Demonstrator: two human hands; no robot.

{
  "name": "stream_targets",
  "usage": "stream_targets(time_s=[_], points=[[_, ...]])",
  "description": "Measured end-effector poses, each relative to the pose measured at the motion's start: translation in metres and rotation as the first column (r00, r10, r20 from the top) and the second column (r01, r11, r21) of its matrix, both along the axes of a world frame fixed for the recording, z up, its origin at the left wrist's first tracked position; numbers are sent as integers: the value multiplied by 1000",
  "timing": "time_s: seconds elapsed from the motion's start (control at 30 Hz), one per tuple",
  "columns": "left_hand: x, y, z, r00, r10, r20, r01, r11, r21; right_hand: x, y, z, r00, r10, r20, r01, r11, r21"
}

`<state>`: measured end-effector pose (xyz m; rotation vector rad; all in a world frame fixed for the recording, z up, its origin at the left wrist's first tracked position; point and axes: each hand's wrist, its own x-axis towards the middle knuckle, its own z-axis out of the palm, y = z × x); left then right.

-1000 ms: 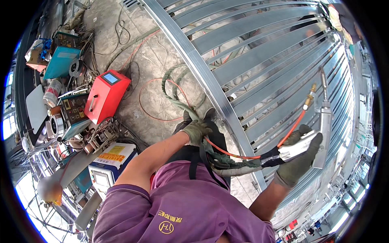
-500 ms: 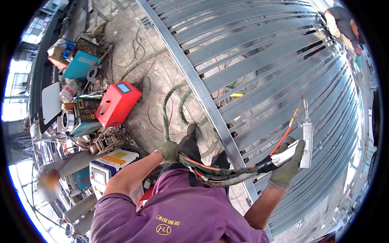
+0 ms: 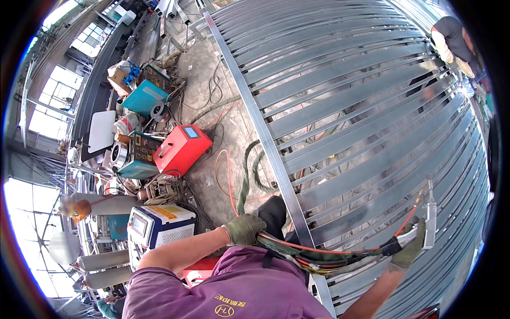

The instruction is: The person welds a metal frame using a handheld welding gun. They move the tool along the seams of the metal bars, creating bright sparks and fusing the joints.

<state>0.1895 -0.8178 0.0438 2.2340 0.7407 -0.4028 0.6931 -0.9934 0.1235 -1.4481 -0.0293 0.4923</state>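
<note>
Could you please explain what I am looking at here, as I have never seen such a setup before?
There is no robot here: a person works with their own two gloved hands. The view comes from a wide fisheye camera on the person's head, looking down, so straight edges bend. The right hand holds a silver gun-shaped tool; the left hand grips the hose bundle that runs to it. The tool is over a large slatted metal frame; whether its tip touches is unclear. To the left are a red box with a small screen and a white-and-blue machine. Another person is at the frame's far side.
</note>
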Motion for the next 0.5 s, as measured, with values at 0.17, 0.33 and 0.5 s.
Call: stream_targets(time_s=[0.17,0.33,0.5], points=[[25,28,-7,1000,-13,25,13,999,29,-2,44,36,993,-30,116,25,999,39],[33,58,-34,998,-48,44,48,999,-6,-35,119,57,959,277,67,-271,959,-78],[32,71,-27,987,81,136,-81,997,-3,-59,199,28,888,454,-72,-453,838,-304]])
